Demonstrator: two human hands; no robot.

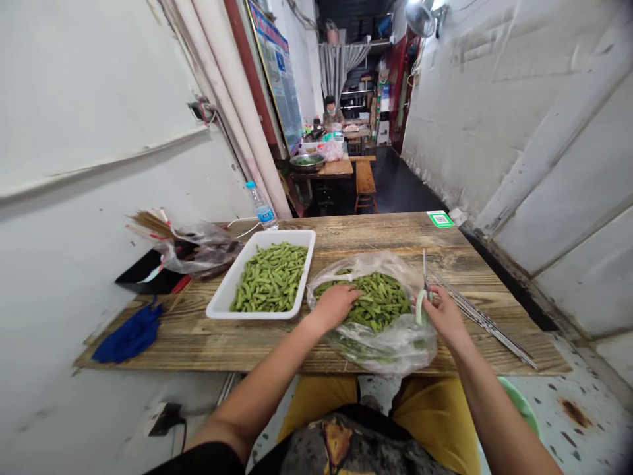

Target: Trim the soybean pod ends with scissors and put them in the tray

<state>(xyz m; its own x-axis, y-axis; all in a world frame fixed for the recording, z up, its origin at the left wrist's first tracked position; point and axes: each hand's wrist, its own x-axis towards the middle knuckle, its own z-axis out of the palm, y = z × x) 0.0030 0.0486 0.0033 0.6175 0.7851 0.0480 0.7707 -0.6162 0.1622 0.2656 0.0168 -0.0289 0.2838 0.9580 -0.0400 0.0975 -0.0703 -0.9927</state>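
A clear plastic bag (pixel 390 356) lies rolled open in front of me, full of green edamame pods (pixel 378 300). My left hand (pixel 339 305) reaches over its left side, fingers drawn together and their tips among the pods. What those fingertips pinch, if anything, is hidden. At the bag's right edge, my right hand (pixel 444 318) is closed on scissors (pixel 422 307) with pale green handles, blades pointing away from me. To the left, a white plastic tray (pixel 211 310) holds many more pods.
Metal skewers (pixel 487 323) lie on the wooden table (pixel 341 231) at right. At left are a water bottle (pixel 264 210), a blue cloth (pixel 127 335) and a black box (pixel 136 274) beside bagged sticks. A person (pixel 332 115) sits at a far table.
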